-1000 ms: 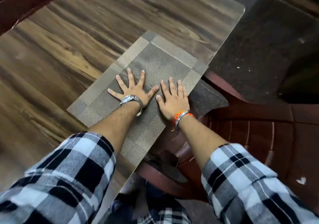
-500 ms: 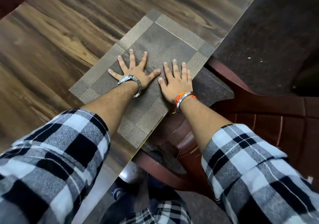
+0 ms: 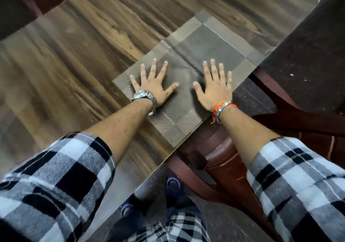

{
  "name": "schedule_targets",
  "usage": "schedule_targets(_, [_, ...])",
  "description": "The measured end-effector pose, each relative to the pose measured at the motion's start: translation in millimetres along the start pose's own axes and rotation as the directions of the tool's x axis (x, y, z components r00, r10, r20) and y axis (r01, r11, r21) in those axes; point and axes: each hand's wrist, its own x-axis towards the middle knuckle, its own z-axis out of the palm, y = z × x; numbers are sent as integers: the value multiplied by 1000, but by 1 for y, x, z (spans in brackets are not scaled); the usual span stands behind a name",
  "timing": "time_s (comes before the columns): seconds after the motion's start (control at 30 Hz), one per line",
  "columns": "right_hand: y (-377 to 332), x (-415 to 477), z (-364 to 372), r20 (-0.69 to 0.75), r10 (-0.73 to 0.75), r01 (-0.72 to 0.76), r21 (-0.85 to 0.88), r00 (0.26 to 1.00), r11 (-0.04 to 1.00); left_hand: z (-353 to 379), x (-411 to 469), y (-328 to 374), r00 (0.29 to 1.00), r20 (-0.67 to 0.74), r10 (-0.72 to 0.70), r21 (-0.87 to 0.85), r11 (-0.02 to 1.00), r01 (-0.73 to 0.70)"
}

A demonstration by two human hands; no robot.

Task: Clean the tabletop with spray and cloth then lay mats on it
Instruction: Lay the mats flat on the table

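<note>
Item: woven mat, lying flat at the surface edge beside the chair; your left hand and right hand are pressing it, palms down, fingers spread, gripping nothing; keep smoothing outward, evenly, squaring its border to the edge; no readable writing showing.

The left hand and right hand, thumbs almost touching a second ago, now lie well apart, fingers spread flat on the grey woven rectangular mat, where a diagonal ridge shows between them
</note>
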Motion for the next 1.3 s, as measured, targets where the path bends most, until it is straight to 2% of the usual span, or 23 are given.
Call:
schedule_targets(0.13, [-76, -17, 11, -7, -180, 180, 12, 984, 984, -11, -48, -69, 996, -53, -75, 22, 997, 76])
schedule_targets(0.23, [-157, -31, 32, 43, -316, 313, 63, 948, 948, -23, -96, -132, 978, -123, -166, -16, 986, 166])
schedule_targets(0.33, [-265, -62, 66, 90, -506, 496, 110, 858, 861, -29, -160, -223, 923, -199, -329, -97, 944, 316])
schedule_targets(0.43, [-369, -104, 100, 123, -656, 639, 153, 745, 754, -23, -220, -323, 818, -257, -514, -175, 858, 483])
schedule_targets(0.5, [-434, -132, 129, 131, -734, 717, 159, 667, 679, -15, -252, -391, 736, -243, -632, -242, 774, 585])
schedule_targets(0.57, [-487, -156, 155, 138, -768, 754, 148, 625, 640, -3, -273, -447, 687, -186, -702, -297, 707, 642])
schedule_targets(0.73, [-585, -197, 228, 259, -787, 786, 133, 561, 604, 43, -302, -555, 652, -3, -758, -342, 613, 712])
schedule_targets(0.8, [-601, -201, 256, 328, -737, 737, 152, 591, 658, 62, -308, -585, 655, 105, -748, -346, 590, 730])
schedule_targets(0.87, [-600, -203, 283, 436, -594, 586, 170, 676, 792, 82, -311, -606, 625, 243, -742, -392, 514, 763])
schedule_targets(0.93, [-584, -199, 307, 529, -408, 429, 89, 744, 899, 98, -313, -621, 576, 362, -733, -468, 392, 792])
schedule_targets(1.03, [-561, -192, 332, 560, -150, 244, -96, 815, 965, 115, -316, -631, 551, 491, -675, -515, 285, 808])
schedule_targets(1.13, [-547, -182, 343, 567, 64, 61, -198, 821, 978, 119, -313, -629, 533, 503, -680, -491, 282, 824])
schedule_targets(1.23, [-549, -177, 349, 597, 86, -47, -82, 798, 996, 117, -303, -623, 530, 487, -694, -448, 322, 834])
schedule_targets(1.3, [-556, -174, 347, 531, 116, -83, -85, 839, 993, 110, -297, -622, 524, 483, -702, -427, 334, 841])
